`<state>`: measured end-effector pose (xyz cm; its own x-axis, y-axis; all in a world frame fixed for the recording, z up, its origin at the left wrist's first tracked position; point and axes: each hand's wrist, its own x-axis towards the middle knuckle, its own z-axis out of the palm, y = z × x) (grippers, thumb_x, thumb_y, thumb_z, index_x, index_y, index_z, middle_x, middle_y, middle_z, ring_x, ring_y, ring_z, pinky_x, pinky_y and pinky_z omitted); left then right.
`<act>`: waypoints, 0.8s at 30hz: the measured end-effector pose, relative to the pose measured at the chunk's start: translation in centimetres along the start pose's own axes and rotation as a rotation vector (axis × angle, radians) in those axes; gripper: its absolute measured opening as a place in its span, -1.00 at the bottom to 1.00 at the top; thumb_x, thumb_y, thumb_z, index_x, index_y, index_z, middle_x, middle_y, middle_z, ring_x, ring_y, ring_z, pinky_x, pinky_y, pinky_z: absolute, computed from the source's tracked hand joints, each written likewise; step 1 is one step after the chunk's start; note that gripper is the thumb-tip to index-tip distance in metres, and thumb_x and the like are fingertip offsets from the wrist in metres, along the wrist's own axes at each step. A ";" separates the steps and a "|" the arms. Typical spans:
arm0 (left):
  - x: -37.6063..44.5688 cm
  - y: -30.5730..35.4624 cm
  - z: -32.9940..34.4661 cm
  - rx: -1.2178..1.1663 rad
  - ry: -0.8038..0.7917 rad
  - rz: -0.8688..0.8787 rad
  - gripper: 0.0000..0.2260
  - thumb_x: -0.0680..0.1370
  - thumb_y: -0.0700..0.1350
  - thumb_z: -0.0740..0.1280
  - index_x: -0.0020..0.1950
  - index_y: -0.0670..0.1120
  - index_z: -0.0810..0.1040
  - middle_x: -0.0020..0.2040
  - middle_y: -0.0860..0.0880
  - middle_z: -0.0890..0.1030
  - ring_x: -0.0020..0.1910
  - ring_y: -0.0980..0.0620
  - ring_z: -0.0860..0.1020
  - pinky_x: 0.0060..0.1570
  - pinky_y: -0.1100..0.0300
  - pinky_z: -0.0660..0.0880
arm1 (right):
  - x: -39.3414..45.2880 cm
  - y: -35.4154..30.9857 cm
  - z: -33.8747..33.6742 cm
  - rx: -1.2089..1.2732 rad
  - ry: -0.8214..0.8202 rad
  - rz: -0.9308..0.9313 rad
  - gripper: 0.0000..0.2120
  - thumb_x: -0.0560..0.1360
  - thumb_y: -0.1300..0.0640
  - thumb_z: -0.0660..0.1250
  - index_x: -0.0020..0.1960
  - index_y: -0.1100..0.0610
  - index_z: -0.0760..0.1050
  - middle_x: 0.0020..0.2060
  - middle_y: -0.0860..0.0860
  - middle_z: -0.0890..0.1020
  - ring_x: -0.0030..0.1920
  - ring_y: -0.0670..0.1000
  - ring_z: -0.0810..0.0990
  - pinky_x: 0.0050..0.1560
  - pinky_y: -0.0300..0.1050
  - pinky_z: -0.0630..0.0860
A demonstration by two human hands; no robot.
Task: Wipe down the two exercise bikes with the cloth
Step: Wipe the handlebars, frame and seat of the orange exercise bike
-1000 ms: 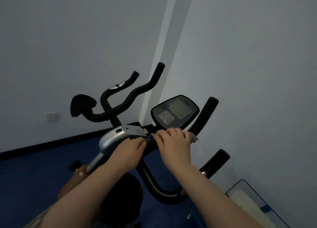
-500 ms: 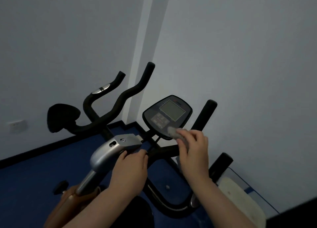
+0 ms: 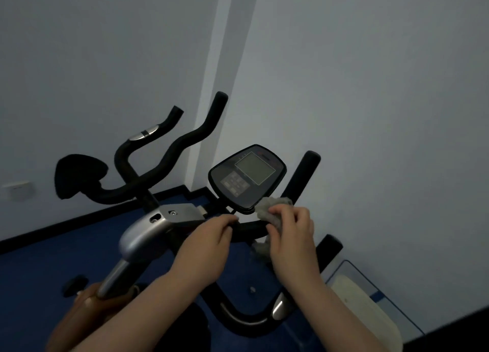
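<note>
Wiping bike 1's handlebar (image 3: 248, 226): right hand (image 3: 289, 235) is clutching the grey cloth (image 3: 274, 211) against the bar, just under the console (image 3: 247, 178). Left hand (image 3: 209, 242) is curling around the bar beside it, steadying. Next I'd be sliding the cloth outward along the grip (firm pressure). Cloth is partly hidden by fingers; bike 2 (image 3: 148, 172) beyond the left hand is dim.

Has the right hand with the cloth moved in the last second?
Yes. The right hand carried the grey cloth from the crossbar up to the console's lower right edge.
</note>
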<state>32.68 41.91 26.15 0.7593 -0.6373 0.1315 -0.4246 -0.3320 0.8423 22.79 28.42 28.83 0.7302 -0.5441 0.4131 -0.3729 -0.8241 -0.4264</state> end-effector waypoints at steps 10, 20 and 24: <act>1.6 2.0 4.0 0.367 0.196 0.061 -0.67 0.66 0.11 0.05 -0.03 0.07 0.58 -0.18 0.08 0.60 -0.13 0.07 0.56 -0.18 0.10 0.42 | 4.0 1.5 -2.6 -0.284 -0.139 -0.220 -0.78 0.59 0.18 0.24 0.22 0.05 0.39 0.16 0.00 0.33 0.13 0.01 0.33 -0.04 -0.14 0.47; 1.7 1.5 4.1 0.406 0.189 0.117 -0.67 0.66 0.09 0.01 0.03 0.11 0.56 -0.15 0.14 0.59 -0.14 0.13 0.53 -0.17 0.15 0.41 | 7.0 1.5 -6.7 -0.078 0.205 -0.247 -0.85 0.54 0.25 0.31 0.10 0.12 0.50 0.07 0.03 0.42 0.07 0.02 0.36 -0.12 -0.10 0.47; 1.7 1.4 4.0 0.413 0.195 0.139 -0.66 0.66 0.11 -0.01 0.06 0.12 0.56 -0.13 0.15 0.60 -0.12 0.14 0.53 -0.13 0.16 0.41 | 6.3 2.6 -5.2 -0.145 -0.124 -0.252 -0.88 0.58 0.18 0.26 0.10 0.08 0.46 0.11 -0.02 0.37 0.13 0.01 0.35 -0.01 -0.08 0.48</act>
<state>31.44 37.56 25.42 0.7427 -0.5663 0.3574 -0.6595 -0.5264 0.5366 23.43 22.07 34.54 0.8709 -0.3037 0.3865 -0.2422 -0.9494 -0.2002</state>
